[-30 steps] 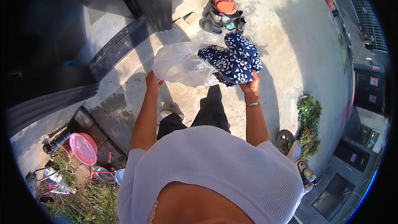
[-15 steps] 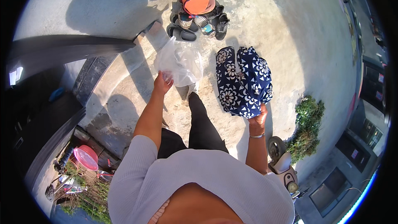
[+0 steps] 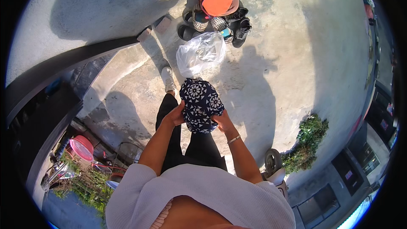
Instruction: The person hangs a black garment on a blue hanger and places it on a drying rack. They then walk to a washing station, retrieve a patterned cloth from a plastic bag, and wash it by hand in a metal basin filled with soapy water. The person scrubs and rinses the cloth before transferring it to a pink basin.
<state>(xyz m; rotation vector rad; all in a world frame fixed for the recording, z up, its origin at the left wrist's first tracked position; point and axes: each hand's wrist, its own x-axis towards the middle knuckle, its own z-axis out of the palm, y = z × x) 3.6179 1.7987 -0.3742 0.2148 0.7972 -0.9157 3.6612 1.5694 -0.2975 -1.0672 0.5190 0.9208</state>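
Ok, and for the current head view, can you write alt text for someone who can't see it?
A person's left hand and right hand hold a white-flowered dark blue cloth bundle between them. Beyond it are a translucent plastic bag, dark shoes and a rounded orange item; the concrete ground is partly shadowed.

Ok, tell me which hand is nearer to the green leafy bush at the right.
Right. The right hand is left of the green leafy bush, holding the right side of the navy-and-white floral fabric bundle; the left hand is farther left, on the bundle's opposite side.
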